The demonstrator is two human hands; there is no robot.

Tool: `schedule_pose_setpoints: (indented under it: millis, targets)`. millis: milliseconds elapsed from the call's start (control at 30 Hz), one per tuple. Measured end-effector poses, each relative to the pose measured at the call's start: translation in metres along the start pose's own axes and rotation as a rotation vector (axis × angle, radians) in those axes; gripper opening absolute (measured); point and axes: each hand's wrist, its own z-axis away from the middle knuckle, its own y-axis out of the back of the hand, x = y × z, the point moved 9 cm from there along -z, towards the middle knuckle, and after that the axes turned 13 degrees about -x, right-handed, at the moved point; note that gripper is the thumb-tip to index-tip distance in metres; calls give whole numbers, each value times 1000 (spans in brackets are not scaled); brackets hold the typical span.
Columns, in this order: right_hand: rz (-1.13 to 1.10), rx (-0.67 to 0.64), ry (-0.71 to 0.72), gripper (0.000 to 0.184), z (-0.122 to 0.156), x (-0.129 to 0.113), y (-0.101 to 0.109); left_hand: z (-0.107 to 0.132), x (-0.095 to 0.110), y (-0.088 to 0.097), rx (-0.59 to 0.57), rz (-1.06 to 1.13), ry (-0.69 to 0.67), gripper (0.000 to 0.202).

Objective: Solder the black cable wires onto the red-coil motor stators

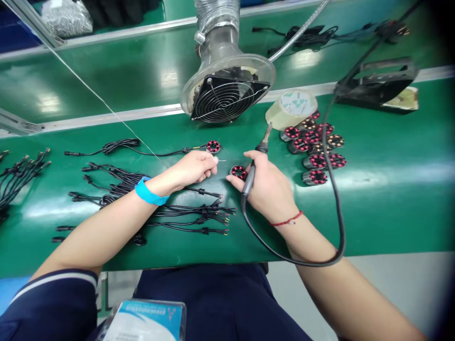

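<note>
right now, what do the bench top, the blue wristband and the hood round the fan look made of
Bench top: glossy green mat, probably rubber or vinyl; it mirrors the lights. Blue wristband: smooth, likely silicone or elastic. Hood: clear plastic, seemingly; the fan frame shows through.

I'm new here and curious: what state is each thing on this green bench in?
Left hand: closed, pinching thin silvery wire.
Right hand: closed around black soldering iron, tip pointing away.
Small red-and-black coil ring: flat, touched by right fingertips.
Second coil ring: flat, black cable attached.
Grey round fan: tilted towards hands; spinning unclear.
</note>
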Motion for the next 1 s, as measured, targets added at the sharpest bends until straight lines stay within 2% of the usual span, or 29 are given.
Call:
schedule_pose_setpoints:
  millis: [67,133,233,333,400,533,667,833,1000]
  targets:
    - [-20,-4,48,54,-3,-8,-6,1,6,4,36,-88,-63,32]
    - [-95,-13,155,51,-3,-17,-13,3,11,7,78,-167,-104,28]
    - [-231,-34,281,55,1,-24,-22,6,10,7,99,-220,-84,17]
    - [-274,-10,287,61,3,-20,-25,6,5,4,91,-279,-44,10]
    - [-239,27,282,58,4,-19,-25,5,3,2,88,-346,-25,9]
    - [-112,118,323,45,7,-28,-21,2,2,3,114,-430,-36,24]
    - [21,168,307,40,12,-36,-15,-1,1,2,135,-397,-66,28]
    - [106,233,271,38,17,-41,-7,2,7,-2,170,-297,-145,20]
    - [-34,323,250,45,18,-31,3,5,13,-3,187,-135,-167,15]
